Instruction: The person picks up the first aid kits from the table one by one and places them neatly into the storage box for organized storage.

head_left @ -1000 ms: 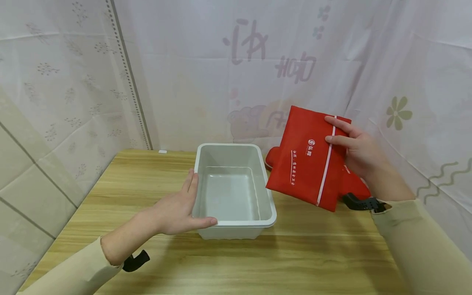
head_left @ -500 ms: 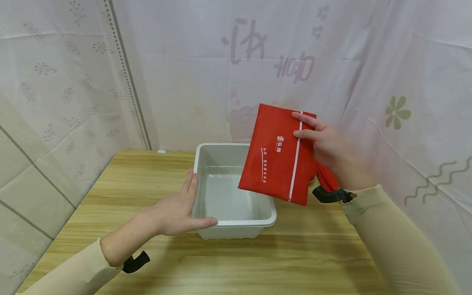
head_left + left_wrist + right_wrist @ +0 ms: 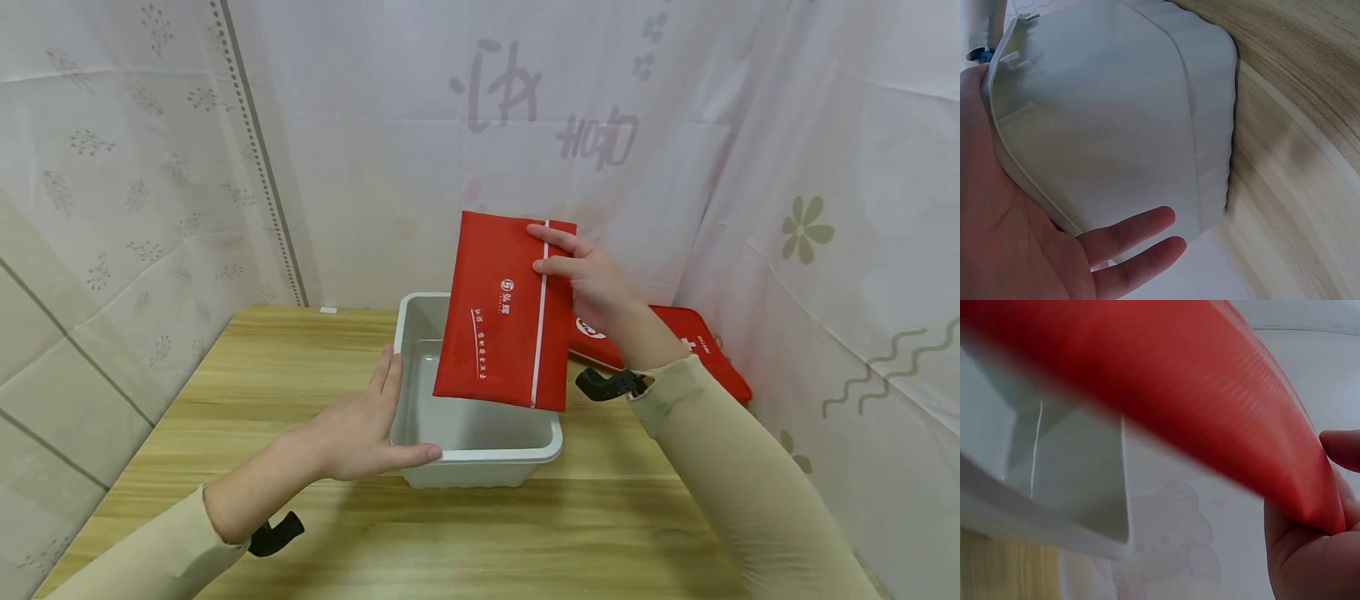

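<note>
A white plastic tub [image 3: 480, 450] stands in the middle of the wooden table [image 3: 300, 375]. My left hand [image 3: 360, 429] lies flat against its left wall [image 3: 1116, 125], fingers straight, thumb along the front rim. My right hand [image 3: 592, 279] pinches the upper right edge of a flat red pouch [image 3: 506, 312] with a white stripe and white print, and holds it upright in the air over the tub's right half. In the right wrist view the red pouch [image 3: 1210, 381] fills the top, with the tub [image 3: 1066, 469] below it.
A second red pouch [image 3: 690, 346] with a white cross lies on the table at the back right, partly behind my right forearm. Pale patterned curtains close in the back and right sides; a tiled wall stands at the left.
My right hand has carried the red pouch leftward from beside the tub to above it, uncovering the second red pouch at the right. The left hand has stayed on the tub.
</note>
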### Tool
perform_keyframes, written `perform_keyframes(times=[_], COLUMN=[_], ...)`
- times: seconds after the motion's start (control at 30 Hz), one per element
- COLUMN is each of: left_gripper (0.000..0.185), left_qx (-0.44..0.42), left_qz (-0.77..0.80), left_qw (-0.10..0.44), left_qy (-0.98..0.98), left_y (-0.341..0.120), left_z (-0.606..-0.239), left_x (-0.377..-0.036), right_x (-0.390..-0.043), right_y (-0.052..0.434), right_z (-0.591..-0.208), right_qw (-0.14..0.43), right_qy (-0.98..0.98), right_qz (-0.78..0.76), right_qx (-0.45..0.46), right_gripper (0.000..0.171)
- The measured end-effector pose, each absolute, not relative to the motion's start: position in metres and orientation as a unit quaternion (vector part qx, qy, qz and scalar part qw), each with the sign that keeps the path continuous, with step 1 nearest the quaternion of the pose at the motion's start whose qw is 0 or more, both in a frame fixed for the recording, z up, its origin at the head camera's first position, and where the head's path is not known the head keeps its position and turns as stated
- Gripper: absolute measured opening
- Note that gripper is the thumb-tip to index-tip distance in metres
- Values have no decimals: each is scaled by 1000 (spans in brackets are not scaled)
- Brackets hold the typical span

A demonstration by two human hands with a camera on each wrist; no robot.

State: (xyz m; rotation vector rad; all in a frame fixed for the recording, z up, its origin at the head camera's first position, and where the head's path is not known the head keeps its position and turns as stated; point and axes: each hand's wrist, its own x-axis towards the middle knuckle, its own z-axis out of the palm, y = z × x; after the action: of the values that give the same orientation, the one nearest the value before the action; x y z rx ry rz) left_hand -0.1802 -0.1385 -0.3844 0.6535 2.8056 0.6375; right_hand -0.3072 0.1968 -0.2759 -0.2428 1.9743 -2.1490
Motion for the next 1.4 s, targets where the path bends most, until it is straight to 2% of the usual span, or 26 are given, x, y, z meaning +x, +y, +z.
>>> perform_keyframes(times=[0.3,0.7,1.4], left_gripper=[145,144,143], left_qx=[225,226,225], left_qz=[220,221,216], left_qw=[91,92,90], left_qy=[945,944,946], left_y=[-140,-139,-139], left_z=[-384,-386,-385], left_x=[-179,-180,-181], right_x=[-317,-320,-313], right_y=[159,132,114], right_z=[-283,-315,-327], right_qw=[115,132,219], right_qy=[677,747,783], right_qz=[-724,-651,-581], right_qx=[-62,24,16], right_gripper=[50,41,44])
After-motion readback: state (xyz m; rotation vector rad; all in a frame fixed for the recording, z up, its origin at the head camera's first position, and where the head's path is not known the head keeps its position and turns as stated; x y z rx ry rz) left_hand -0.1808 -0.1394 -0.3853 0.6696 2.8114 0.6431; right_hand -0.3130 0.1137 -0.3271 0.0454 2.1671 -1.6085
